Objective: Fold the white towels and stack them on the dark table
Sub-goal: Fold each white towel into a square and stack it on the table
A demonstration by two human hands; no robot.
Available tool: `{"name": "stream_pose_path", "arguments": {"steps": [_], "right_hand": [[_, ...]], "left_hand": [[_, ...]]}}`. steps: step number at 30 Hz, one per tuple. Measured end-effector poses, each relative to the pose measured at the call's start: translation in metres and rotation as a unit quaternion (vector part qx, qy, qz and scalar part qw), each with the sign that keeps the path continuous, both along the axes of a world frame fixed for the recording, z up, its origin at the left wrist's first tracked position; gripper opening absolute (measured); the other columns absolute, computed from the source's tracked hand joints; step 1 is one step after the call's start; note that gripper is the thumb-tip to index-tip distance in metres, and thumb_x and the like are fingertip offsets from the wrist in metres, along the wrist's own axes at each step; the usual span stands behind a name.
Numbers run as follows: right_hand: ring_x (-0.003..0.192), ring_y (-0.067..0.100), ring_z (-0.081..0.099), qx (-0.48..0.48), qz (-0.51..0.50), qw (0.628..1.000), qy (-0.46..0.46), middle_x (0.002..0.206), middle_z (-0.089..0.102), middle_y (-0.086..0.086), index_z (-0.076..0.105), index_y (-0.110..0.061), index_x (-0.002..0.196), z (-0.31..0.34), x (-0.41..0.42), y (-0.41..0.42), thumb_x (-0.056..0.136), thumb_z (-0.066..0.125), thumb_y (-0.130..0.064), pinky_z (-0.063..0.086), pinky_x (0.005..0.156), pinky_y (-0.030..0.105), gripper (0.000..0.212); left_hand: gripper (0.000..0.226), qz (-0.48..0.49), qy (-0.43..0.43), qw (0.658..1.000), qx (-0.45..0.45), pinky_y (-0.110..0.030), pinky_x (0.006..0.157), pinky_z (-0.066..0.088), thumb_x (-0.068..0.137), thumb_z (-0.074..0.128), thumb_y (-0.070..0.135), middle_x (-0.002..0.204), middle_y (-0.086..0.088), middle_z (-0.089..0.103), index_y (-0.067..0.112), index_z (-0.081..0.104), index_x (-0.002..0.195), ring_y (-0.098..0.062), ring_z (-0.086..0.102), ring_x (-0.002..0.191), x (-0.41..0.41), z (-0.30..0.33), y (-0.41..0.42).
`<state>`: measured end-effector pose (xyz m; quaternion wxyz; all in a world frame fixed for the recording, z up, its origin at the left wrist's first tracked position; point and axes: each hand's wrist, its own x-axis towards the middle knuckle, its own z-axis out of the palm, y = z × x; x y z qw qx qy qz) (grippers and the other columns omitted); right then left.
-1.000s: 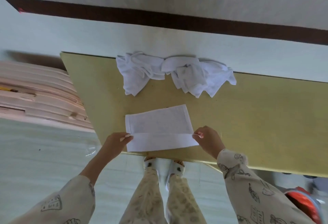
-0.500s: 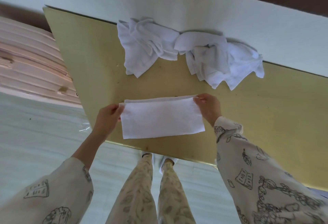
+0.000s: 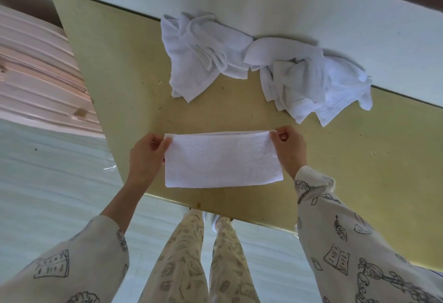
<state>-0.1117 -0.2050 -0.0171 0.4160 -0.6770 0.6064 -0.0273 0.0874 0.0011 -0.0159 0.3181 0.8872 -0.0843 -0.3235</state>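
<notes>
Folded towel (image 3: 223,160) on tabletop (image 3: 124,67) near front edge; crumpled towels (image 3: 261,65) behind it, along far edge

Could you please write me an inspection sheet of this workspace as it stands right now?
Surface: yellowish table top, small dark specks, set against a pale wall.
Job's things: folded towel lying flat near the front edge; heap of unfolded towels at the back edge.
Clutter: nothing seen.
Hands: left hand and right hand each pinch a far corner of the folded towel.
Cables: nothing seen.
Surroundings: pale floor; pinkish slatted object to the left.
</notes>
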Motion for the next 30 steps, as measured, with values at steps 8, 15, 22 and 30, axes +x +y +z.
{"name": "stream_pose_path", "arguments": {"steps": [8,15,22,30], "right_hand": [[0.075,0.013,0.049,-0.025,-0.001,1.0,-0.001,0.076,0.052,-0.008,0.056,-0.012,0.094,0.002,0.004,0.0,0.09,0.055,-0.02,0.038,0.073,0.027,0.009],[0.084,0.029,0.055,-0.266,0.277,0.923,0.001,0.09,0.059,0.011,0.065,-0.007,0.093,0.003,0.018,0.013,0.081,0.065,-0.007,0.043,0.077,0.038,0.012],[0.101,0.026,0.05,-0.171,0.393,0.903,0.041,0.103,0.061,0.005,0.065,-0.011,0.095,-0.005,0.036,0.019,0.087,0.06,-0.018,0.032,0.087,0.037,0.012],[0.104,0.02,0.045,-0.142,0.414,0.895,0.088,0.107,0.055,0.0,0.06,-0.013,0.099,-0.003,0.044,0.013,0.093,0.047,-0.021,0.029,0.09,0.032,0.017]], "left_hand": [[0.02,-0.044,-0.041,0.996,0.071,-0.03,0.073,0.041,0.087,0.059,0.029,0.088,-0.001,0.061,0.01,0.057,0.094,-0.025,0.06,0.087,-0.005,0.006,-0.005],[0.02,-0.265,-0.281,0.922,0.007,-0.042,0.079,0.041,0.08,0.068,0.008,0.097,-0.015,0.058,0.007,0.063,0.099,-0.036,0.05,0.091,-0.03,0.008,-0.035],[0.015,-0.349,-0.227,0.909,-0.023,-0.038,0.078,0.038,0.078,0.069,0.01,0.091,-0.01,0.059,0.009,0.066,0.092,-0.032,0.05,0.089,-0.048,-0.011,-0.073],[0.014,-0.353,-0.229,0.907,0.006,-0.027,0.082,0.02,0.088,0.06,0.024,0.101,-0.002,0.057,0.014,0.064,0.096,-0.023,0.043,0.1,-0.044,-0.013,-0.077]]}}
